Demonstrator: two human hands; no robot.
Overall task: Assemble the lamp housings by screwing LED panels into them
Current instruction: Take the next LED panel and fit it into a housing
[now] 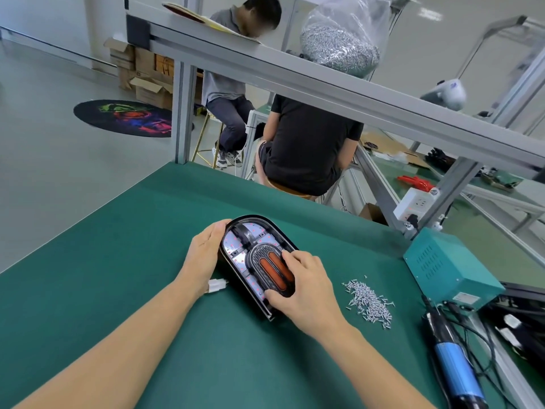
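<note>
**Panel being seated, screws not yet in**

Head view: the housing (256, 261) lies open side up near the middle of the green worktop (118, 290), its rounded end towards the far edge. My left hand (206, 249) rests against its left wall, fingers fairly straight and cupping the rim to steady it. My right hand (300, 287) is over the near right part of the housing, its fingers (287, 256) curled down onto the LED panel (274, 268), the dark oval piece with two orange strips, thumb at its near end. I judge it is pinching or pressing the panel into its seat; whether the panel sits fully flush I cannot tell, since the hand covers part of it.

A white connector (216, 284) lies on the worktop just beside the housing's left wall, by my left wrist. The loose screws (368, 299) are heaped to the right of the housing, near my right hand. The screwdriver (454, 358) lies at the right edge, untouched, near the teal power box (448, 267).

Risks, as I judge them: if the panel is tilted when I let go, the screw holes may not line up and a screw could go in crooked. The connector's lead could get trapped under the housing. Reaching for the driver, my right forearm could scatter the screws.
</note>
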